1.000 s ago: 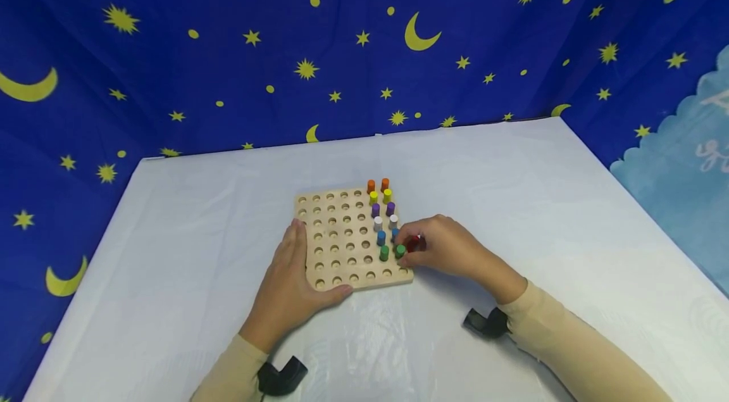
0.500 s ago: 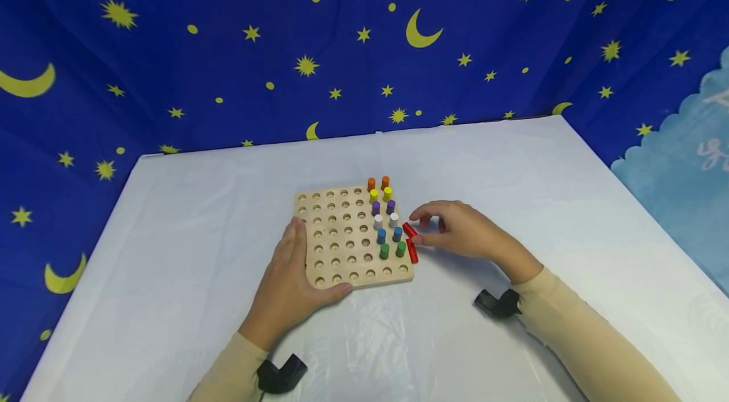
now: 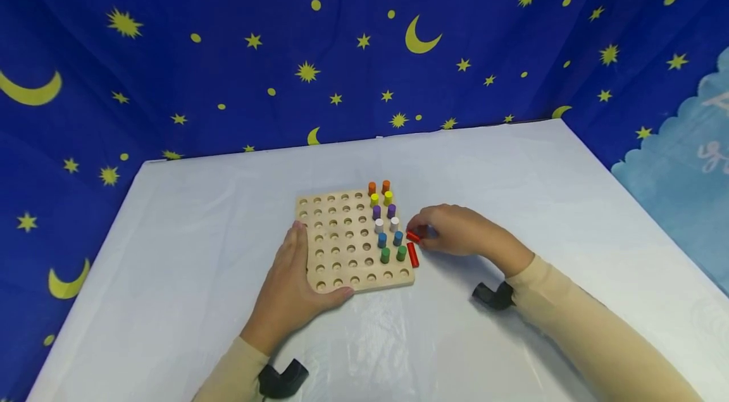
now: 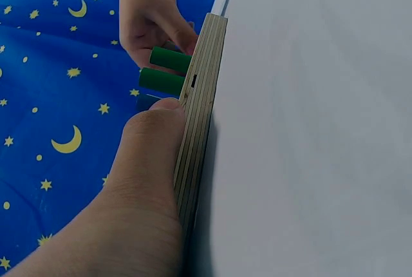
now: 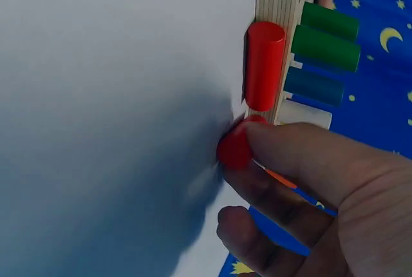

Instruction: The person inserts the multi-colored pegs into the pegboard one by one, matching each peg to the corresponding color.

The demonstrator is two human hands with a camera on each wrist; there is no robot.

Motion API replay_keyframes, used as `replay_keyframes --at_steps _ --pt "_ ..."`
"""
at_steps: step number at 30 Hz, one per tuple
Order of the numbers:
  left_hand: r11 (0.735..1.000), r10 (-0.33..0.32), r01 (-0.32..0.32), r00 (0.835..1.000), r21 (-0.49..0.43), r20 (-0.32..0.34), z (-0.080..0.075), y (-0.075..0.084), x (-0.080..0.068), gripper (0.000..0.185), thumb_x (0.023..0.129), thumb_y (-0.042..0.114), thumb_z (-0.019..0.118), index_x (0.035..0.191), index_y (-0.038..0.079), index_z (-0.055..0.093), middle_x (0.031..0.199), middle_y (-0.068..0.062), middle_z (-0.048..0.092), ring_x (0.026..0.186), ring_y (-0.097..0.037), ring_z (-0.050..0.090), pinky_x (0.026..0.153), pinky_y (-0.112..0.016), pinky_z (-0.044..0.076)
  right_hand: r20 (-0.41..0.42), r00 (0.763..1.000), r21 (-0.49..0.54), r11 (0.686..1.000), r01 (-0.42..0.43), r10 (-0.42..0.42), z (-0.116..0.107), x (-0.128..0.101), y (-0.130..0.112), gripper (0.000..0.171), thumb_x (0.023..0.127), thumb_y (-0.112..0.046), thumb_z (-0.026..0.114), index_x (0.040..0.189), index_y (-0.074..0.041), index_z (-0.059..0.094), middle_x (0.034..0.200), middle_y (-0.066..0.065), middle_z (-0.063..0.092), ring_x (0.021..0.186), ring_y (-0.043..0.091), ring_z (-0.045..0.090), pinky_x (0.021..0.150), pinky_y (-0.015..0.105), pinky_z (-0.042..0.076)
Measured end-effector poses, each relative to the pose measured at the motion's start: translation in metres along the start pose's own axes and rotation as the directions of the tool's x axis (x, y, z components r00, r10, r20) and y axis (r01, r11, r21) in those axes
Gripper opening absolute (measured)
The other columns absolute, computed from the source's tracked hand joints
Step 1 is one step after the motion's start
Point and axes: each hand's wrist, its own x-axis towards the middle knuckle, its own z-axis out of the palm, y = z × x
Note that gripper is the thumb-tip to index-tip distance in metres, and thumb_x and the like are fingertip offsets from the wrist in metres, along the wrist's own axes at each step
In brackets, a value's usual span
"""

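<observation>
Since half a second ago the right hand (image 3: 455,232) has closed its fingertips on one red peg (image 3: 413,237) at the pegboard's (image 3: 342,244) 3 o'clock edge.
Much of that peg hides behind the fingers; a second red peg (image 3: 412,254) lies loose beside the board on the desk (image 3: 228,301). Flat against the 9 o'clock edge, the left hand (image 3: 287,288) steadies the board, thumb at the near edge. Open desk lies all round.
</observation>
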Motion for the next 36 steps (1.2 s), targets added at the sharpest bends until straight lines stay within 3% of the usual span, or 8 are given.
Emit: replay_keyframes --at_steps 8,16,26,32,36 --pt "1.0 0.009 -0.009 1.0 0.007 -0.009 0.002 -0.001 0.0 0.143 0.061 0.09 0.063 0.16 0.007 0.002 0.168 -0.012 0.001 0.155 -0.034 0.008 0.122 -0.055 0.022 -0.009 0.996 -0.217 0.972 0.088 -0.092 -0.004 -0.008 0.004 0.022 0.086 -0.013 0.077 0.106 -0.023 0.077 0.087 -0.007 0.065 0.073 0.006 0.054 0.068 0.027 0.052" --pt "1.0 0.014 -0.014 1.0 0.003 -0.017 0.002 0.0 0.0 0.143 0.061 0.089 0.065 0.16 0.007 0.002 0.168 -0.013 0.002 0.155 -0.035 0.009 0.122 -0.055 0.023 -0.108 0.981 -0.316 0.941 0.118 -0.159 0.003 -0.015 0.012 0.022 0.085 -0.017 0.079 0.106 -0.024 0.075 0.094 -0.007 0.07 0.086 0.012 0.063 0.077 0.031 0.058" --pt "1.0 0.009 -0.009 1.0 0.013 -0.019 0.0 0.0 -0.002 0.144 0.061 0.09 0.063 0.16 0.006 0.001 0.168 -0.014 0.002 0.155 -0.035 0.009 0.122 -0.054 0.022 -0.125 0.981 -0.161 0.979 0.129 -0.15 0.008 -0.02 0.015 0.023 0.087 -0.016 0.077 0.106 -0.026 0.07 0.097 -0.013 0.068 0.085 0.005 0.06 0.077 0.029 0.055" --pt "1.0 0.005 -0.005 1.0 0.005 -0.014 0.001 0.0 -0.002 0.144 0.061 0.09 0.064 0.16 0.006 0.001 0.168 -0.014 0.002 0.155 -0.035 0.009 0.122 -0.055 0.022 -0.14 0.984 0.045 0.992 0.121 -0.114 0.007 -0.024 0.014 0.021 0.087 -0.019 0.078 0.099 -0.026 0.061 0.089 -0.015 0.061 0.074 0.006 0.054 0.067 0.023 0.048" --pt "1.0 0.008 -0.008 1.0 0.0 -0.013 0.001 0.0 -0.001 0.144 0.061 0.089 0.064 0.16 0.006 0.0 0.168 -0.014 0.001 0.155 -0.035 0.008 0.122 -0.055 0.022 -0.141 0.988 0.207 0.974 0.095 -0.066 0.006 -0.027 0.009 0.022 0.088 -0.018 0.076 0.098 -0.026 0.058 0.088 -0.012 0.06 0.071 0.009 0.053 0.062 0.022 0.046"
